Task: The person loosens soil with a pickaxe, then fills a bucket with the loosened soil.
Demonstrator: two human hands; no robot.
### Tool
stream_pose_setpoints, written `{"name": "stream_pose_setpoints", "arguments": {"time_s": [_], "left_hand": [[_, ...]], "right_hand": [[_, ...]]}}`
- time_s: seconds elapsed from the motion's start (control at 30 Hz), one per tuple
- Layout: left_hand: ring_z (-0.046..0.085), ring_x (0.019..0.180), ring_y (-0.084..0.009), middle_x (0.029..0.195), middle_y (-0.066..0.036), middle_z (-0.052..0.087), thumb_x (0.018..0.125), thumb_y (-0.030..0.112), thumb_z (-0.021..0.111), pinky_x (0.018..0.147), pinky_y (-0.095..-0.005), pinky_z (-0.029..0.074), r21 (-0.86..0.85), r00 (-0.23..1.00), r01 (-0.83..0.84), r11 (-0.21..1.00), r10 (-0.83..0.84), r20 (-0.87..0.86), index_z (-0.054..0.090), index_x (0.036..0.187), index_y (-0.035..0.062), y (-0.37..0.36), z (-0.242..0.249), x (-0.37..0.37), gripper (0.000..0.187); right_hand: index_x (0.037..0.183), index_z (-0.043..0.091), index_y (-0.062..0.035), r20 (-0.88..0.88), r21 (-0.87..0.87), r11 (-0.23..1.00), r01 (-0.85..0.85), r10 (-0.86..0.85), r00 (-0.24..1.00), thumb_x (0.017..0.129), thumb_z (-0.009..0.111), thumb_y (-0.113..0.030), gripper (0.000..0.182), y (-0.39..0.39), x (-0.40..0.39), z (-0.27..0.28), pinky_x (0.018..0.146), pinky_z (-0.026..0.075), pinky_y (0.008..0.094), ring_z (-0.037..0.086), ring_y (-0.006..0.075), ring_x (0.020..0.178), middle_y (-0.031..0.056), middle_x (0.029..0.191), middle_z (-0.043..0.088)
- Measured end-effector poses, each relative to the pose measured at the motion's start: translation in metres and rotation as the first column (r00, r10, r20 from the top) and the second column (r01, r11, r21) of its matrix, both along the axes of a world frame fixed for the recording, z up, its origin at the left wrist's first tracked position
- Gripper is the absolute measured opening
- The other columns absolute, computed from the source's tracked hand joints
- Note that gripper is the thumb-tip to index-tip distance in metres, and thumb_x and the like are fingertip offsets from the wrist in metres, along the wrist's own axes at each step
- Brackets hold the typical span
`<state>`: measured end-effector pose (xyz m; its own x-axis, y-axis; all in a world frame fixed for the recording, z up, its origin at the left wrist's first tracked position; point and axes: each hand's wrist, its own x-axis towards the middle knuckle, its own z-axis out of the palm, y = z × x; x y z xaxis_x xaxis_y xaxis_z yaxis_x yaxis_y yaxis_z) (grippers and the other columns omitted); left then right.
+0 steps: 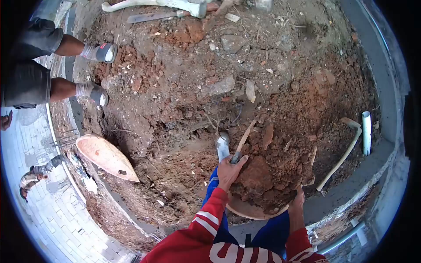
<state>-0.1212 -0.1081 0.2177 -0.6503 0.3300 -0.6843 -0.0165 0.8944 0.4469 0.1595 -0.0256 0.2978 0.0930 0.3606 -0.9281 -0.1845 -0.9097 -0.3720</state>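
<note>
My left hand (231, 172) is closed round the dark grip of a long, narrow, soil-coloured blade (246, 136) that looks like a machete. The blade points up and away over the soil. At the near right, my right hand (297, 199) is closed on the edge of a shallow pan (252, 214). Reddish-brown soil (256, 175) with a large clod is heaped in the pan and hides most of it. The pan sits close in front of my legs. Some of my right fingers are hidden.
A person (66, 90) stands at the left. An empty pale pan (107, 157) lies tilted at the left. A curved-handled hoe (340, 164) and a pipe (366, 133) are at the right. At the top lie a pale-handled tool (153, 4) and a flat blade (151, 17).
</note>
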Motion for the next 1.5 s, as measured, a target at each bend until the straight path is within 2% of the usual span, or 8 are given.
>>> {"name": "stream_pose_setpoints", "arguments": {"time_s": [0.13, 0.4, 0.53, 0.83, 1.07, 1.1, 1.23, 1.5], "left_hand": [[0.059, 0.070, -0.0202, 0.069, -0.008, 0.061, 0.074, 0.063, 0.074, 0.071, -0.0349, 0.047, 0.019, 0.998, 0.036, 0.999, -0.035, -0.044, 0.071, 0.084, -0.0013, 0.023, 0.143, -0.122, 0.065], [0.068, 0.090, -0.0320, 0.094, -0.024, 0.070, 0.069, 0.072, 0.071, 0.087, -0.0382, 0.050, 0.244, 0.926, 0.228, 0.943, -0.133, -0.352, 0.067, 0.108, -0.0102, 0.079, 0.260, -0.407, 0.091], [0.061, 0.116, -0.0347, 0.128, -0.022, 0.064, 0.080, 0.079, 0.047, 0.101, -0.0389, 0.042, 0.114, 0.863, 0.439, 0.891, -0.382, -0.331, 0.065, 0.128, 0.0019, 0.120, 0.207, -0.535, 0.093], [0.062, 0.110, -0.0413, 0.113, -0.028, 0.066, 0.090, 0.044, 0.057, 0.099, -0.0438, 0.045, 0.324, 0.595, 0.329, 0.887, 0.072, -0.800, 0.066, 0.120, 0.0030, 0.083, 0.137, -0.579, 0.052], [0.058, 0.122, -0.0322, 0.137, -0.017, 0.055, 0.081, 0.019, 0.064, 0.104, -0.0413, 0.047, -0.249, 0.609, 0.727, 0.640, -0.769, -0.195, 0.052, 0.137, 0.0054, -0.159, 0.213, -0.571, 0.058], [0.054, 0.127, -0.0308, 0.134, -0.016, 0.057, 0.083, 0.028, 0.071, 0.106, -0.0416, 0.045, -0.032, 0.907, 0.419, 0.907, -0.417, 0.051, 0.054, 0.135, 0.0070, -0.175, 0.225, -0.561, 0.059], [0.058, 0.119, -0.0358, 0.132, -0.017, 0.057, 0.065, 0.018, 0.088, 0.102, -0.0432, 0.046, -0.147, 0.698, 0.689, 0.710, -0.704, -0.128, 0.051, 0.136, 0.0085, -0.218, 0.251, -0.547, 0.081], [0.060, 0.114, -0.0409, 0.131, -0.022, 0.059, 0.097, 0.014, 0.032, 0.094, -0.0467, 0.049, -0.477, 0.614, 0.531, 0.700, -0.706, -0.353, 0.056, 0.136, 0.0053, -0.264, 0.274, -0.447, 0.047]], "right_hand": [[0.112, 0.060, -0.0031, 0.055, 0.158, 0.947, -0.280, 0.275, 0.960, 0.086, 0.057, -0.021, 0.031, 0.003, -0.112, 0.113, 0.086, 0.050, 0.0406, 0.062, 0.0277, 0.103, 0.0114, 0.113, 0.062], [0.114, 0.055, 0.0009, 0.683, 0.399, -0.032, -0.916, 0.677, 0.274, 0.074, 0.061, 0.010, 0.042, -0.002, -0.320, 0.153, 0.093, 0.043, 0.0450, 0.055, 0.0430, 0.107, 0.0238, 0.109, 0.059], [0.106, 0.056, 0.0027, -0.033, 0.299, 0.892, -0.338, 0.364, 0.931, 0.094, 0.055, -0.044, 0.049, 0.016, -0.454, 0.104, 0.075, 0.041, 0.0389, 0.043, 0.0209, 0.080, 0.0077, 0.091, 0.049], [0.108, 0.054, 0.0007, 0.072, 0.340, 0.924, -0.177, 0.162, 0.984, 0.098, 0.049, -0.033, 0.035, 0.030, -0.492, 0.042, 0.066, 0.054, 0.0428, 0.061, 0.0253, 0.077, 0.0120, 0.103, 0.057], [0.095, 0.051, 0.0021, 0.425, 0.436, 0.816, -0.381, 0.187, 0.886, 0.094, 0.055, -0.039, 0.041, 0.026, -0.489, 0.024, 0.075, 0.042, 0.0372, 0.044, 0.0195, 0.081, 0.0091, 0.096, 0.049], [0.095, 0.051, 0.0021, 0.445, 0.427, 0.821, -0.379, 0.175, 0.878, 0.094, 0.055, -0.039, 0.041, 0.024, -0.486, 0.019, 0.075, 0.042, 0.0372, 0.044, 0.0195, 0.081, 0.0091, 0.096, 0.049], [0.085, 0.044, 0.0053, 0.326, 0.572, 0.749, -0.334, 0.166, 0.931, 0.101, 0.045, -0.036, 0.045, 0.018, -0.490, 0.020, 0.070, 0.038, 0.0438, 0.044, 0.0248, 0.073, 0.0112, 0.076, 0.046], [0.112, 0.057, -0.0008, 0.164, 0.480, 0.780, -0.402, 0.370, 0.914, 0.097, 0.058, -0.025, 0.029, 0.003, -0.342, 0.009, 0.078, 0.052, 0.0347, 0.064, 0.0204, 0.092, 0.0114, 0.102, 0.066]]}}
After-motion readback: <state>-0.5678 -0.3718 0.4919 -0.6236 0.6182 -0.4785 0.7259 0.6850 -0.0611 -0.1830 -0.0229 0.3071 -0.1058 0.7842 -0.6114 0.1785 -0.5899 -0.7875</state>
